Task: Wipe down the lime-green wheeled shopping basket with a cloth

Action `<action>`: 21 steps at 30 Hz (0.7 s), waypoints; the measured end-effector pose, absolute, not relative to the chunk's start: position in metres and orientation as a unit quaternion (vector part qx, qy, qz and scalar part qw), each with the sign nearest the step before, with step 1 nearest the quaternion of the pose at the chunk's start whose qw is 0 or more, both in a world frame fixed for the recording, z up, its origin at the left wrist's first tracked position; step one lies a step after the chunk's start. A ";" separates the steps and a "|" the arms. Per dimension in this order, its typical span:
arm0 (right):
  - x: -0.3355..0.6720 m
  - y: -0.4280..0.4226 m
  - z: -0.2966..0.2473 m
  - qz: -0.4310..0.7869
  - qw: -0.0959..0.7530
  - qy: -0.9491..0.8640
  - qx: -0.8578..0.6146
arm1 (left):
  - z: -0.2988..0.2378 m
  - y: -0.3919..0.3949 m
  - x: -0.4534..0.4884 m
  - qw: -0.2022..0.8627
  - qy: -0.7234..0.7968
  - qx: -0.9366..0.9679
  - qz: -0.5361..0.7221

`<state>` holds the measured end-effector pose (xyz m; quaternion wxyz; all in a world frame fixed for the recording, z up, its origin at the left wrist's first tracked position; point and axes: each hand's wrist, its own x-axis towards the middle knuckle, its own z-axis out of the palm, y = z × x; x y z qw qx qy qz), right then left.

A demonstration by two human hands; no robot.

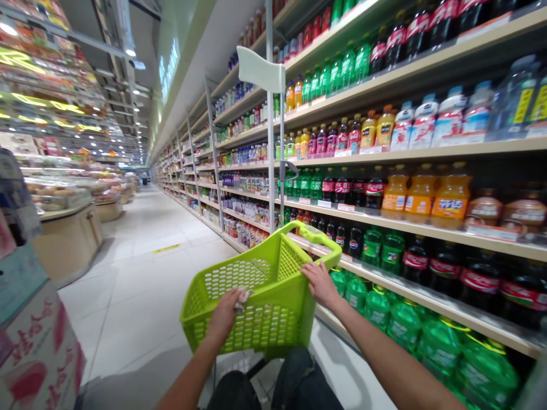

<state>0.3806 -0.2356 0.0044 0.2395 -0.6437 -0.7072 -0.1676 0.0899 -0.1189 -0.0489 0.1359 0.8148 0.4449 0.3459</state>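
The green cart (273,302) stands on the floor (141,273) beside the drink shelves (405,154). The right hand (319,281) curls around its rim — the left hand (226,310) pinches a crumpled scrap (243,296) by its side. Steadying it seems the step; turning it calls for both hands.

Long drinks shelving (427,153) lines the aisle, pale tiled floor (137,285) with a yellow strip (166,249) alongside it, wood-sided counters (70,245) across from it, pale fascia (192,51) with glowing lettering (169,64) above it, ceiling lamps (130,53) lit on its aisle side.
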 end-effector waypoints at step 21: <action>0.297 -0.230 -0.004 -0.073 0.342 -0.714 -0.606 | -0.011 -0.127 0.108 0.326 0.517 0.682 0.403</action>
